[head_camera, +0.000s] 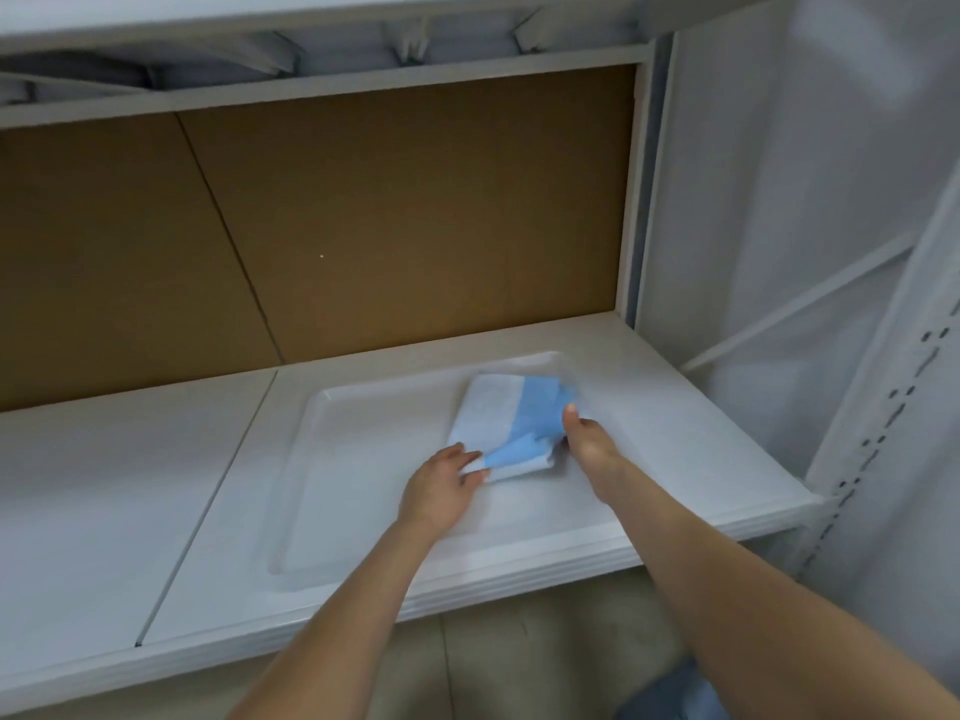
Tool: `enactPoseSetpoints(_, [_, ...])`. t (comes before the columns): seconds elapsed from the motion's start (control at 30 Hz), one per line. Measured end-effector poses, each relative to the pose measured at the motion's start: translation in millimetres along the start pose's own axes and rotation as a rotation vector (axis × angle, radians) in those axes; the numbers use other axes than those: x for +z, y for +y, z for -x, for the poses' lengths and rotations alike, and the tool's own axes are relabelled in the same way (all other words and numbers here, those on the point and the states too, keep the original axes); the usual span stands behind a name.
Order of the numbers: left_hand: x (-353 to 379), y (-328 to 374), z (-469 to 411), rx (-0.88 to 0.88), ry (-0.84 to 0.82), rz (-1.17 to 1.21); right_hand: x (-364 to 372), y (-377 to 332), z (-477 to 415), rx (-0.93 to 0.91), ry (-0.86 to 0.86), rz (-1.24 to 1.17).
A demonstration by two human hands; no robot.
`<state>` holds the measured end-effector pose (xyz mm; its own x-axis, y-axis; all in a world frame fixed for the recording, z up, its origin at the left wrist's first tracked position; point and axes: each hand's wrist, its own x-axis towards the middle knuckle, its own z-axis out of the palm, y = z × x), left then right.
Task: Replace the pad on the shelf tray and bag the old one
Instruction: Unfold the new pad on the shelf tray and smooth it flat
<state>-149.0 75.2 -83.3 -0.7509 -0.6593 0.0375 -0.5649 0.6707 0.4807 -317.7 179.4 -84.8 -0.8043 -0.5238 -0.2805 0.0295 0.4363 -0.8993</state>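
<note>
We have the folded pad (496, 413) lying in the back right part of the tray (358, 491) on the shelf (156, 511). Our left hand (439, 485) pinches its near corner, and our right hand (587, 439) grips its right edge. We think we are unfolding it, though folding is also possible. Next, the hands should pull apart evenly.

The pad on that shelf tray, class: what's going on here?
A person handles a folded blue-and-white pad with both hands. The left hand pinches its near corner; the right hand grips its blue side. It lies in the right part of the white tray on the shelf, not spread out.
</note>
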Motion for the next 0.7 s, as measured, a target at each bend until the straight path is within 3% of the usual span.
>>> enactPoseSetpoints(0.07, [-2, 5, 0, -0.083, 0.044, 0.129, 0, -2, -1, 0.027, -0.014, -0.037])
enactPoseSetpoints(0.3, [-23, 3, -6, -0.384, 0.268, 0.905, 2, -17, 3, 0.094, -0.030, -0.226])
enactPoseSetpoints(0.4, [-33, -5, -4, -0.429, 0.298, 1.094, 7, -18, 6, 0.023, 0.039, -0.110])
enactPoseSetpoints(0.53, [-42, -25, 1, -0.462, 0.434, 1.136, 4, -24, 13, -0.109, 0.119, 0.069])
enactPoseSetpoints(0.7, [-50, -49, 2, -0.549, 0.565, 0.911, 4, -33, 9, -0.201, 0.172, 0.279])
